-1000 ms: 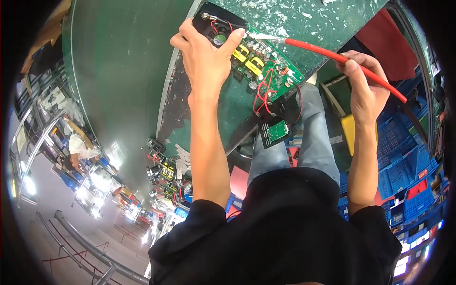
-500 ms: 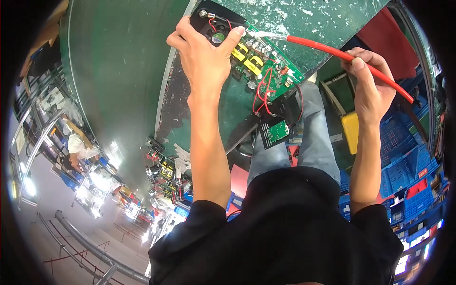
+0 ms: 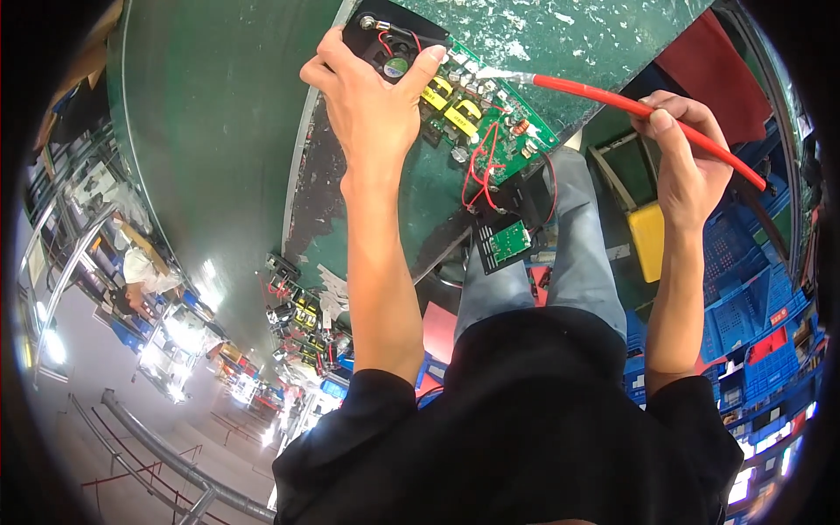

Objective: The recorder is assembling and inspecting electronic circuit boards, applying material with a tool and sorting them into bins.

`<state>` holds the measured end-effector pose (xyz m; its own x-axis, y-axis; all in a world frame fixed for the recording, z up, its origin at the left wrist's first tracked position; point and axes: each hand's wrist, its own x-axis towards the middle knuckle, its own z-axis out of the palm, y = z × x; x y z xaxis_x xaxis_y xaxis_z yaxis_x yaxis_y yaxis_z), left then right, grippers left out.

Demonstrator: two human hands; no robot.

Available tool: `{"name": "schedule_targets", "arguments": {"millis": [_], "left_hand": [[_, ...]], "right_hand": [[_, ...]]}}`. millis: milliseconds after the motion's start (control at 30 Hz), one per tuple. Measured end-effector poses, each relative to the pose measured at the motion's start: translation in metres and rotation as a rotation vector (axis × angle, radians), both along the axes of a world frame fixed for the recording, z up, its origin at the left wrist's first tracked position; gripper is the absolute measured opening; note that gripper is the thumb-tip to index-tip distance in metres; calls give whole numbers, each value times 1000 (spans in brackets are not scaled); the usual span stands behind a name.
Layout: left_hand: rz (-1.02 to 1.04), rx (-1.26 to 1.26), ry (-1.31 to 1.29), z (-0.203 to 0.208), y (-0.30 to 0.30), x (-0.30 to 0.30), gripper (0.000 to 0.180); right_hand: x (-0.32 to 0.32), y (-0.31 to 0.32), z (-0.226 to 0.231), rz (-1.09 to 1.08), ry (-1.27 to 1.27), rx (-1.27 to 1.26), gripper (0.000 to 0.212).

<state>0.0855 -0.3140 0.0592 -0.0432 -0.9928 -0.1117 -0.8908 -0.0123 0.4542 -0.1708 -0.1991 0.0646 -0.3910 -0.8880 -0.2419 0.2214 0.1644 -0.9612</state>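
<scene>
A green circuit board [image 3: 514,122] lies on the worktable, its parts facing up, with yellow-wrapped transformers [image 3: 464,115] and a small black fan [image 3: 395,66] at its left end. My left hand [image 3: 372,105] grips that end, thumb on the board's upper edge and fingers around the black plate [image 3: 398,19]. Held between the thumb and fingers of my right hand [image 3: 687,162] is a long red-handled brush [image 3: 595,93]. Its pale tip is over the small parts near the board's upper edge. Red wires [image 3: 481,171] run to a black panel [image 3: 494,238] carrying a smaller green board [image 3: 510,241] above my lap.
A wide green surface [image 3: 219,131] stretches along the left. More wired board assemblies [image 3: 302,315] are piled by my left elbow. Blue plastic crates [image 3: 744,306] and a yellow piece [image 3: 646,241] stand at the right. A red sheet [image 3: 713,79] lies at the far right.
The brush tip has shifted a little to the right and down along the board's parts. My left hand and the board have slid slightly left.
</scene>
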Motion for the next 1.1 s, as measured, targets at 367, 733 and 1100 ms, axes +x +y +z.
{"name": "schedule_targets", "arguments": {"millis": [367, 733, 1100], "left_hand": [[-9, -10, -15, -1, 1, 1, 89], [-18, -14, -27, 0, 1, -1, 91], [-35, -37, -44, -2, 1, 1, 93]], "right_hand": [[-5, 5, 2, -52, -3, 36, 14], [-7, 11, 4, 14, 4, 54, 13], [-11, 11, 1, -2, 16, 26, 11]]}}
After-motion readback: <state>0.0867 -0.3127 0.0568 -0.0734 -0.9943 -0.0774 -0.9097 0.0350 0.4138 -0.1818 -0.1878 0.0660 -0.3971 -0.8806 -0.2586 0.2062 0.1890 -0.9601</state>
